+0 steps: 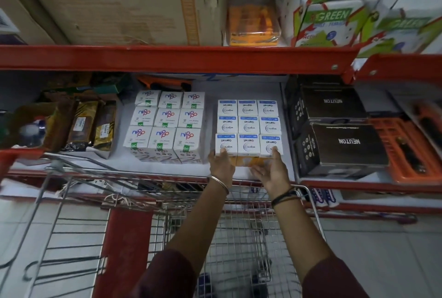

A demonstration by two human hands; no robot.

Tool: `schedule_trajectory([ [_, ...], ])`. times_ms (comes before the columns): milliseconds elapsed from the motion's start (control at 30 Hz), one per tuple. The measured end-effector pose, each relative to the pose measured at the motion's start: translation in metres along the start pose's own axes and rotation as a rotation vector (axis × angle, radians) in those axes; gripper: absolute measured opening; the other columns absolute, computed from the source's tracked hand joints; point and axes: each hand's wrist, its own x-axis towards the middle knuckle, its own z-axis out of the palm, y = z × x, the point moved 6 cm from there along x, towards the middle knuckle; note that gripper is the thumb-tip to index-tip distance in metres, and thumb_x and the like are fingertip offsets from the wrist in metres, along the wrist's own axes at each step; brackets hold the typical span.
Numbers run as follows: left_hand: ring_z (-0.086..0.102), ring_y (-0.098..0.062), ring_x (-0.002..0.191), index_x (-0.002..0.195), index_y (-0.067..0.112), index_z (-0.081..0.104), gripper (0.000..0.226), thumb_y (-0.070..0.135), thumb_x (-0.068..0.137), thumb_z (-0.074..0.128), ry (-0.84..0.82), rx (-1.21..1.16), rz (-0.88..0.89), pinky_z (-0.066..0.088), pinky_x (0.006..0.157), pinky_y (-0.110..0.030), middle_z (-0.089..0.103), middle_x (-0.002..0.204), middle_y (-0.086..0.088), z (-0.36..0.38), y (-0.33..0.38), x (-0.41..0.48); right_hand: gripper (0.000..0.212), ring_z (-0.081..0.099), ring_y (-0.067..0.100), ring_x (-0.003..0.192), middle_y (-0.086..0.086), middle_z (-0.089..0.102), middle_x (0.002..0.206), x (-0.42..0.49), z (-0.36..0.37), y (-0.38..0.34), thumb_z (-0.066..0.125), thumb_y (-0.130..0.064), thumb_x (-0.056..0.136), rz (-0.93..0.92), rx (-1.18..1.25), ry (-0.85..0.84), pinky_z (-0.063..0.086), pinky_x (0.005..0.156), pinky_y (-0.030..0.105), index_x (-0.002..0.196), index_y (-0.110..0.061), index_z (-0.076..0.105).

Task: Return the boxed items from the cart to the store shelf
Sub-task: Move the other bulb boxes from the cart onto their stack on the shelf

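Observation:
A block of small white Wipro Garnet boxes (248, 128) stands in three rows on the white shelf (239, 87). My left hand (221, 165) presses against the front left box of the nearest row. My right hand (271, 171) touches the front right box, fingers spread. Both hands bracket the front row from either side, with an orange face showing below between them. To the left stands a second block of white Nippo boxes (167, 122). The wire cart (241, 238) is below my arms; its contents are hard to make out.
Black Neuton cartons (334, 130) are stacked right of the Wipro boxes. Orange tool cases (406, 149) lie further right. Brown and gold packets (91, 125) sit on the left. A red shelf beam (167, 57) runs overhead, with cardboard cartons and Green boxes (330, 22) above.

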Motion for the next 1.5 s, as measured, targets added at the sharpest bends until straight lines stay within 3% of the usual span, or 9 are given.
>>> schedule_trajectory([
  [200,0.045,-0.025,0.098,0.14,0.01,0.024,0.047,0.024,0.097,0.041,-0.022,-0.044,-0.007,0.048,0.085,-0.039,0.04,0.116,-0.009,0.005,-0.001,0.001,0.067,0.069,0.034,0.093,0.025,0.061,0.121,0.004,0.002,0.002,0.057,-0.049,0.086,-0.004,0.124,0.009,0.062,0.066,0.035,0.128,0.001,0.045],
  [367,0.044,-0.016,0.069,0.136,0.018,0.027,0.044,0.032,0.096,0.041,-0.072,-0.143,-0.049,0.038,0.057,-0.027,0.05,0.096,-0.007,0.004,-0.004,-0.001,0.051,0.067,0.029,0.095,0.021,0.061,0.114,0.001,-0.001,0.0,0.058,-0.049,0.085,-0.003,0.097,0.004,0.06,0.062,0.027,0.11,-0.005,0.051],
  [500,0.055,-0.027,0.1,0.14,0.021,0.018,0.058,0.036,0.093,0.048,-0.057,-0.218,-0.068,0.047,0.08,-0.038,0.052,0.117,-0.012,0.006,-0.009,-0.011,0.038,0.065,0.023,0.089,0.013,0.065,0.091,-0.021,-0.005,-0.011,0.057,-0.046,0.087,0.006,0.013,-0.07,0.056,0.073,0.027,0.084,-0.008,0.059],
  [633,0.042,-0.033,0.127,0.138,0.01,0.026,0.055,0.023,0.092,0.053,0.155,-0.135,0.159,0.041,0.101,-0.04,0.039,0.142,-0.017,0.012,-0.004,-0.047,0.049,0.064,0.02,0.104,0.009,0.068,0.112,-0.06,-0.034,-0.034,0.06,-0.042,0.085,-0.21,-0.121,-0.012,0.052,0.093,0.033,0.121,-0.01,0.055],
  [767,0.035,-0.026,0.133,0.135,0.01,0.034,0.049,0.028,0.092,0.05,-0.049,0.351,0.745,0.035,0.108,-0.04,0.038,0.142,-0.011,0.059,0.004,-0.097,0.042,0.054,0.011,0.113,0.007,0.054,0.135,-0.111,-0.08,-0.088,0.055,-0.025,0.091,-0.788,-0.512,0.169,0.045,0.086,0.019,0.13,-0.015,0.048],
  [933,0.008,-0.031,0.145,0.145,0.011,0.019,0.066,0.034,0.089,0.048,-0.345,1.165,1.181,0.016,0.117,-0.044,0.015,0.156,-0.016,0.146,-0.021,-0.12,0.062,0.025,0.022,0.142,0.007,0.021,0.158,-0.094,-0.135,-0.145,0.052,-0.032,0.091,-1.074,-1.23,0.199,0.029,0.113,0.046,0.145,-0.013,0.028],
  [1100,-0.006,-0.026,0.145,0.146,0.017,-0.006,0.093,0.031,0.084,0.061,-0.345,1.657,1.181,0.013,0.119,-0.047,-0.007,0.159,-0.008,0.199,-0.047,-0.101,0.1,-0.01,0.023,0.145,0.001,-0.005,0.158,-0.053,-0.157,-0.172,0.063,-0.055,0.075,-1.031,-1.803,0.148,0.0,0.118,0.051,0.149,-0.022,0.004],
  [1233,-0.002,-0.027,0.145,0.146,0.019,-0.007,0.09,0.029,0.086,0.059,-0.269,1.772,1.213,0.013,0.116,-0.047,-0.005,0.158,-0.009,0.212,-0.054,-0.09,0.105,-0.005,0.026,0.147,0.003,-0.001,0.16,-0.038,-0.153,-0.173,0.072,-0.035,0.075,-1.023,-1.952,0.178,0.0,0.117,0.049,0.145,-0.024,-0.006],
  [1500,-0.005,-0.028,0.145,0.145,0.022,-0.012,0.089,0.016,0.088,0.055,-0.195,1.817,1.193,0.011,0.117,-0.047,-0.008,0.159,-0.008,0.216,-0.048,-0.084,0.099,0.007,0.027,0.147,0.002,0.01,0.16,-0.024,-0.146,-0.177,0.074,-0.021,0.075,-1.043,-1.94,0.251,0.005,0.116,0.049,0.148,-0.026,0.008],
])
